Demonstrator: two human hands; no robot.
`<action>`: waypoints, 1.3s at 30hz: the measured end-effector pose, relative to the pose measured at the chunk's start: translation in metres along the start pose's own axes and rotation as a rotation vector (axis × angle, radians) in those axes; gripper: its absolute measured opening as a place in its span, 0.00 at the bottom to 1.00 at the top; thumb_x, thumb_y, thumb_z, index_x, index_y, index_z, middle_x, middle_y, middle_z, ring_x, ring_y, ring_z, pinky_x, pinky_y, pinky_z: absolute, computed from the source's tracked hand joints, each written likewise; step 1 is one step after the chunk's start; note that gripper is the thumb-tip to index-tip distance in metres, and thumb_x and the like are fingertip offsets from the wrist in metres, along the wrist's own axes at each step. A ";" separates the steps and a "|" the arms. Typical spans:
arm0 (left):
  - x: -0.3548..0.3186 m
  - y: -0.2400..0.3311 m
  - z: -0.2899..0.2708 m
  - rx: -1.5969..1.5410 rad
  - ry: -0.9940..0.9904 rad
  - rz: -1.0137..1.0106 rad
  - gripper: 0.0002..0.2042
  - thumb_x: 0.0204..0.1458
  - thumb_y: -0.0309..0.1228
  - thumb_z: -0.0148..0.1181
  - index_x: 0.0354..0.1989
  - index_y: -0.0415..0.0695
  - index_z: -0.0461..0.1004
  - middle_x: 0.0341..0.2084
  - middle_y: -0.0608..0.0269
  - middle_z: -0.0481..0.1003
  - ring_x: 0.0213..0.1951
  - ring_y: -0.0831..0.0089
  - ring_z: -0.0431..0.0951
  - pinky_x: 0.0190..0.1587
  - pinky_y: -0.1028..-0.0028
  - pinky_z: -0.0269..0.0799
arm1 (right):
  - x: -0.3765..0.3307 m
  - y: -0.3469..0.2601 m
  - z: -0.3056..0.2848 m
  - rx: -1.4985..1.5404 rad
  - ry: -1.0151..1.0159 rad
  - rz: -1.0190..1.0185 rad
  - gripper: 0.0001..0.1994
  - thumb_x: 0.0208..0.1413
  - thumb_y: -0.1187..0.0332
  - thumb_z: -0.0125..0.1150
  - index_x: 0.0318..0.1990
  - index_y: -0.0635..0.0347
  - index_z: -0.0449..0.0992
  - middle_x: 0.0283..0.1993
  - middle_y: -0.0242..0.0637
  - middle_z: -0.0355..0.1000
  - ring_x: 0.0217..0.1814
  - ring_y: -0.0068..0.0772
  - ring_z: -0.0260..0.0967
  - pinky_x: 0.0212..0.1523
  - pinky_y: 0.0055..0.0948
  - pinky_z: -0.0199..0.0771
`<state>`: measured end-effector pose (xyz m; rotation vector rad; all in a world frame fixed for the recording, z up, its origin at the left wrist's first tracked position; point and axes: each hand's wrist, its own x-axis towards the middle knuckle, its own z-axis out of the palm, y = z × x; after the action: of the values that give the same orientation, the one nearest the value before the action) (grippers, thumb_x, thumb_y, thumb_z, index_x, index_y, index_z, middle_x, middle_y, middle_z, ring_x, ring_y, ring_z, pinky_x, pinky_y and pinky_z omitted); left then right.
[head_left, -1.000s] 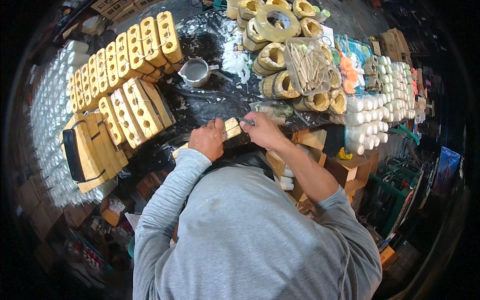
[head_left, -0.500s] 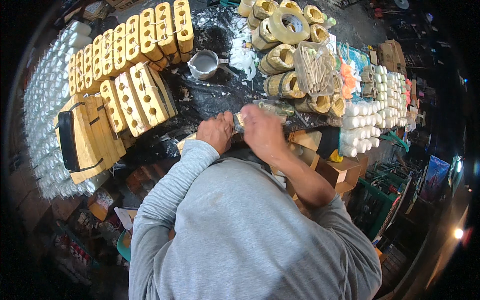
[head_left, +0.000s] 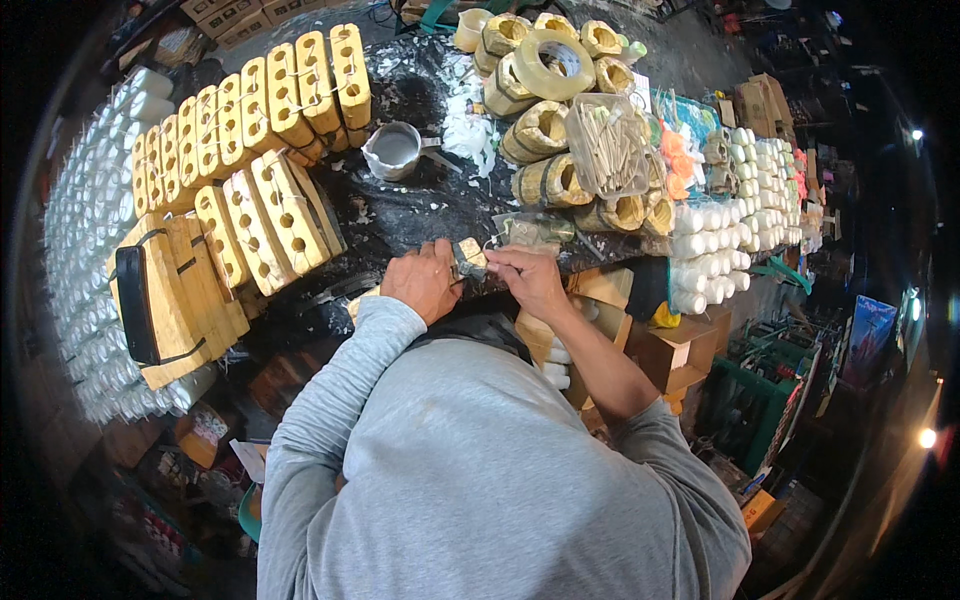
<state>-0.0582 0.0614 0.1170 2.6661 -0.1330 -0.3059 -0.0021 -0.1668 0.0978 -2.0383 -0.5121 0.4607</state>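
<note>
My left hand (head_left: 423, 282) is wrapped round a yellow wooden block (head_left: 470, 253) at the table's near edge. One end of the block shows between my hands, while most of it is hidden under the left hand. My right hand (head_left: 530, 280) is closed in a pinch right beside that end. A thin pale strand seems to show at its fingertips, too small to make out for sure. Just beyond the right hand lies a clear plastic bag (head_left: 535, 232) with small contents. Farther off stands a metal pouring jug (head_left: 393, 150) holding something whitish.
Rows of yellow wooden moulds with holes (head_left: 285, 215) stand at the left. Hollow yellow moulds (head_left: 540, 130), a tape roll (head_left: 553, 63) and a tub of sticks (head_left: 608, 148) crowd the right. White cylinders (head_left: 705, 245) are stacked beyond. White flakes litter the black table cover (head_left: 400, 215).
My right hand, blurred and over the block's end before, has drawn back to the right and now pinches beside it. My left hand keeps its hold. The whole view has shifted slightly.
</note>
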 end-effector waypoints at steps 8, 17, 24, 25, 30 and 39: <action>0.004 0.007 0.004 -0.007 -0.094 -0.064 0.25 0.48 0.40 0.74 0.45 0.36 0.69 0.37 0.41 0.81 0.37 0.46 0.86 0.39 0.55 0.83 | 0.000 0.016 0.015 0.095 0.087 -0.086 0.10 0.56 0.84 0.68 0.44 0.64 0.87 0.41 0.42 0.84 0.39 0.29 0.81 0.41 0.26 0.80; -0.005 0.000 0.011 -0.032 0.061 0.085 0.25 0.50 0.41 0.73 0.45 0.36 0.67 0.33 0.42 0.79 0.35 0.45 0.85 0.37 0.54 0.82 | -0.009 -0.047 0.003 -0.033 0.104 -0.091 0.13 0.55 0.67 0.74 0.45 0.64 0.83 0.37 0.45 0.80 0.34 0.39 0.78 0.37 0.34 0.79; -0.005 0.000 0.010 -0.036 0.039 0.080 0.24 0.48 0.33 0.72 0.47 0.35 0.67 0.34 0.43 0.79 0.35 0.46 0.85 0.36 0.55 0.82 | 0.000 -0.056 0.022 -0.250 0.082 -0.012 0.24 0.52 0.57 0.76 0.49 0.65 0.78 0.38 0.53 0.77 0.41 0.61 0.77 0.42 0.52 0.76; -0.005 0.000 0.010 -0.019 0.045 0.090 0.24 0.47 0.32 0.72 0.47 0.35 0.67 0.34 0.43 0.79 0.35 0.46 0.85 0.36 0.55 0.82 | -0.002 -0.054 0.021 -0.247 0.112 0.020 0.24 0.52 0.57 0.77 0.49 0.65 0.78 0.39 0.54 0.77 0.42 0.61 0.77 0.43 0.52 0.76; -0.004 -0.001 0.010 -0.003 0.036 0.087 0.22 0.47 0.30 0.71 0.46 0.34 0.67 0.34 0.44 0.79 0.36 0.48 0.85 0.38 0.56 0.83 | -0.013 -0.054 0.028 -0.125 0.162 0.089 0.22 0.50 0.62 0.78 0.48 0.66 0.78 0.41 0.54 0.78 0.44 0.60 0.77 0.45 0.50 0.77; -0.003 0.000 0.014 -0.011 0.120 0.089 0.12 0.56 0.30 0.63 0.40 0.36 0.68 0.31 0.45 0.78 0.35 0.50 0.85 0.38 0.58 0.83 | -0.008 -0.049 0.050 -0.381 0.306 -0.120 0.12 0.57 0.67 0.67 0.42 0.67 0.77 0.42 0.54 0.78 0.45 0.62 0.77 0.45 0.52 0.78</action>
<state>-0.0647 0.0558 0.1054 2.6506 -0.2108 -0.1172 -0.0429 -0.1128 0.1176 -2.3694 -0.5607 -0.0300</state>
